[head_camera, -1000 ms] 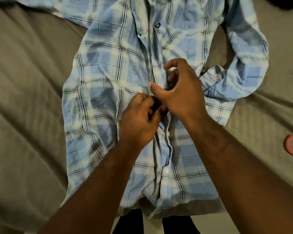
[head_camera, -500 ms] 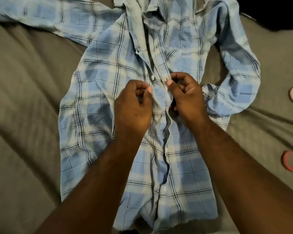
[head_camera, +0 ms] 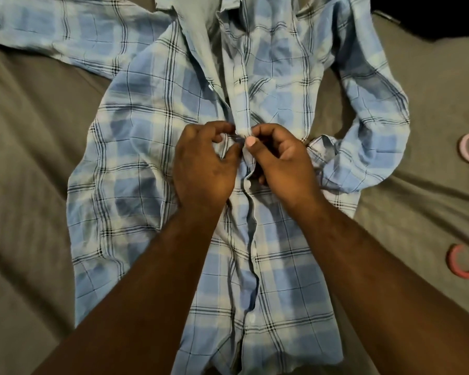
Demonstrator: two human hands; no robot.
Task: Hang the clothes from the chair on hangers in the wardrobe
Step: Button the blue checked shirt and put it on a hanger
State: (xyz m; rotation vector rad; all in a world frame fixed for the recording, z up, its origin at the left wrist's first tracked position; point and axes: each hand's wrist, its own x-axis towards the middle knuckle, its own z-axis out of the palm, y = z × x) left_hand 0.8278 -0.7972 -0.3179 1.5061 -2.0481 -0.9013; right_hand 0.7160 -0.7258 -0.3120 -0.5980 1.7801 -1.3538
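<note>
On grey bedding (head_camera: 25, 163), left hand (head_camera: 200, 169) and right hand (head_camera: 284, 166) pinch the plaid shirt (head_camera: 136, 158)

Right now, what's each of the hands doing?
Left hand: pinches the plaid shirt at its front opening.
Right hand: pinches the shirt's opposite front edge.

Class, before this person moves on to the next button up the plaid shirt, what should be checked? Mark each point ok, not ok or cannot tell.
1. Plaid shirt lies front up on the grey bedding: ok.
2. Left hand and right hand both pinch the front edges: ok.
3. Fastening under the hands complete: cannot tell.
4. Front closed above the hands: not ok, open.
5. Pink hanger hooks lie nearby: ok.
</note>
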